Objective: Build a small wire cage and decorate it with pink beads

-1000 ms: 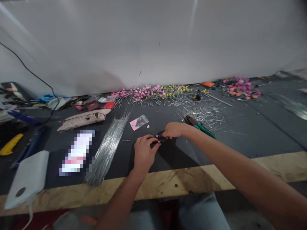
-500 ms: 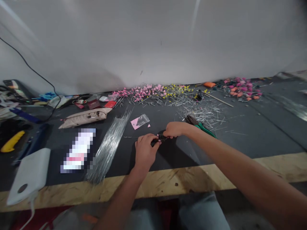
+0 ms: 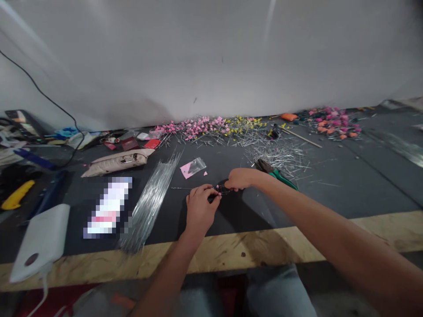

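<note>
My left hand (image 3: 201,207) rests low over the dark tabletop, its thumb and forefinger closed on a thin twisted wire (image 3: 181,189). One end of the wire sticks out to the left past my knuckles. Small pink bits show at the fingertips, too small to name. Just to the right, my right hand (image 3: 242,178) is closed in a pinch on the wire's other end, among thin dark strands. Above the hands lie a clear zip bag (image 3: 193,167) with pink pieces and one loose pink piece (image 3: 205,173). Green-handled pliers (image 3: 277,174) lie beside my right wrist.
A bundle of straight wires (image 3: 150,200) and a blurred-out phone (image 3: 109,207) lie to the left, near a white power bank (image 3: 41,242). Pink-tipped stems (image 3: 198,127), yellow-tipped ones (image 3: 243,125) and loose wires (image 3: 277,154) line the back. A wooden edge (image 3: 243,251) runs along the front.
Both hands stay in nearly the same place. At the fingertips the dark strands look slightly shifted; nothing has been let go or picked up.
</note>
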`<state>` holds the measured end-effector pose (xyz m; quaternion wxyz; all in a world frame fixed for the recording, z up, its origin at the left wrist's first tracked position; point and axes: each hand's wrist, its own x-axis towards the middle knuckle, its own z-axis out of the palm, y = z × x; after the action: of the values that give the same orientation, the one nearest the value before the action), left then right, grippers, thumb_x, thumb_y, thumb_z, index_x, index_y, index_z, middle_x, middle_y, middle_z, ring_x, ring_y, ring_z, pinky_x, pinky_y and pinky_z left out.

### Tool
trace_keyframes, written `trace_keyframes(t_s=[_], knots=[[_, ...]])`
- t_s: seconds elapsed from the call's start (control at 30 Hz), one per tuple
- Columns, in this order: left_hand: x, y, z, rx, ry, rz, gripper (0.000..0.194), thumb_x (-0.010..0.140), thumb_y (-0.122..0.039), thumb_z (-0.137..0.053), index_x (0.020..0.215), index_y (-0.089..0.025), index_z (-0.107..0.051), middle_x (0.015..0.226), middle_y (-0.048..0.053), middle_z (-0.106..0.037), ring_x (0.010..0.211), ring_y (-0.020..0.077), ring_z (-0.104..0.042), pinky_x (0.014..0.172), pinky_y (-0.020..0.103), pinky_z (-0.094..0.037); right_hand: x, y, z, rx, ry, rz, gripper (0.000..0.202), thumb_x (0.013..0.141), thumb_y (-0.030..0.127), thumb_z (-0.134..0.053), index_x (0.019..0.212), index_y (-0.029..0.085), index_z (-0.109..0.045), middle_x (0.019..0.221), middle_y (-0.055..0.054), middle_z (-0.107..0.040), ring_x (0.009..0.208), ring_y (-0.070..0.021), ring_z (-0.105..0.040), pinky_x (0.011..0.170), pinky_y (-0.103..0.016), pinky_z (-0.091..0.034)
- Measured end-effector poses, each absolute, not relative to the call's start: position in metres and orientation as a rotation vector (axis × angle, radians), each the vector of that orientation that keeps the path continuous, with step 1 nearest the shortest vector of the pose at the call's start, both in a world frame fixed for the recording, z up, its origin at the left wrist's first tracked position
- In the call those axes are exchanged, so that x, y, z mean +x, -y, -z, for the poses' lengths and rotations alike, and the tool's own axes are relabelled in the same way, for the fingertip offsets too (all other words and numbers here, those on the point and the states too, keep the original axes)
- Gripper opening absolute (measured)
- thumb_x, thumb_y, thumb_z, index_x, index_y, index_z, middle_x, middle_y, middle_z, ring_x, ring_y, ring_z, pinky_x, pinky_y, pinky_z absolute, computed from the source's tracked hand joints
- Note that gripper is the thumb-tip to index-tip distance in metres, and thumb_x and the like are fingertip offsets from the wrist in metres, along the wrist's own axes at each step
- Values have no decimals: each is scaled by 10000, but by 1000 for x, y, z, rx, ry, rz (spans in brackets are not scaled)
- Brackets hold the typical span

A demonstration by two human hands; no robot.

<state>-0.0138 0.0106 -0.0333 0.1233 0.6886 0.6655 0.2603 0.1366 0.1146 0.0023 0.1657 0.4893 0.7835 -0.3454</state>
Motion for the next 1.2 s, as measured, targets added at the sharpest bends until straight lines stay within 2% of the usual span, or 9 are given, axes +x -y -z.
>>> trace_keyframes(t_s=[0.27, 0.83, 1.0, 1.13, 1.2], knots=[[-14, -11, 34, 2002, -1941, -750, 86, 782, -289, -576, 794, -270, -659, 1071, -20, -637, 1009, 218, -519, 826, 391, -364, 137, -114, -4, 1396, -2219, 991, 307, 712, 328, -423, 620, 123, -632, 615, -64, -629, 440, -109, -485, 440, -217, -361], [-16, -13, 33, 1968, -1904, -784, 66, 733, -258, -643, 791, -228, -650, 1074, 18, -639, 1009, 213, -544, 884, 392, -391, 137, -113, -7, 1429, -2178, 1035, 297, 712, 321, -439, 637, 118, -643, 655, -70, -649, 447, -102, -486, 444, -220, -384], [-18, -10, 28, 2001, -1923, -824, 101, 756, -227, -598, 854, -222, -623, 1055, 31, -643, 1001, 209, -544, 868, 373, -395, 137, -115, -3, 1441, -2174, 1056, 289, 702, 327, -444, 592, 127, -621, 616, -53, -629, 423, -95, -473, 429, -218, -385], [-31, -11, 25, 2062, -2106, -818, 150, 793, -206, -525, 911, -230, -615, 1133, 41, -605, 1099, 235, -490, 915, 414, -336, 138, -117, 1, 1482, -2155, 1065, 282, 699, 323, -449, 585, 128, -618, 564, -37, -601, 376, -86, -452, 410, -220, -386], [-39, -12, 24, 2086, -2154, -784, 166, 805, -207, -499, 925, -222, -613, 1104, 47, -621, 1088, 236, -500, 933, 413, -314, 138, -117, 2, 1514, -2151, 1056, 292, 708, 327, -445, 608, 123, -628, 556, -38, -601, 355, -81, -439, 405, -222, -384]])
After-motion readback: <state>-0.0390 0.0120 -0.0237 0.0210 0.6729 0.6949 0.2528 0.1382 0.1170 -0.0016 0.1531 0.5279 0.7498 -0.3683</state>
